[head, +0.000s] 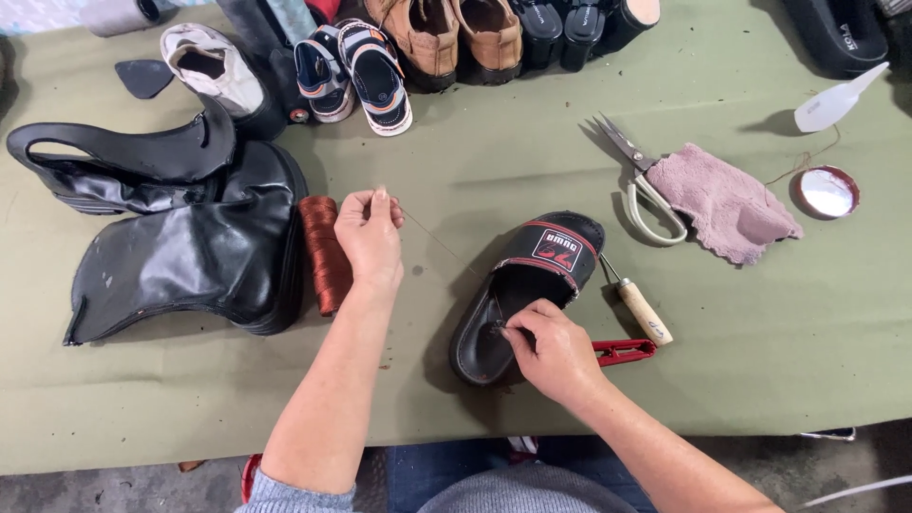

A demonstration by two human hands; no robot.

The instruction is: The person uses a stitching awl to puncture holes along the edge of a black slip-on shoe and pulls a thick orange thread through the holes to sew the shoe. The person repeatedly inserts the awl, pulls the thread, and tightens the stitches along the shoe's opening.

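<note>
Shoe-repair workshop: worn shoes point(456, 38), awl point(641, 309), thread spool point(325, 252).

Even, soft daylight is lighting the bench; shadows are falling short and left of objects. The round lid point(826, 191) far right is glaring white. Edges are bowing slightly, focus holding sharp throughout.

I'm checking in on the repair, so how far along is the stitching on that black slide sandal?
Done: thread looks already anchored in the black slide sandal, running taut to the left hand. In hand: the left hand pulls the thread while the right hand pinches at the footbed beside the strap. Left: finished stitches can't be made out; scissors and awl lie unused, thread uncut.
</note>
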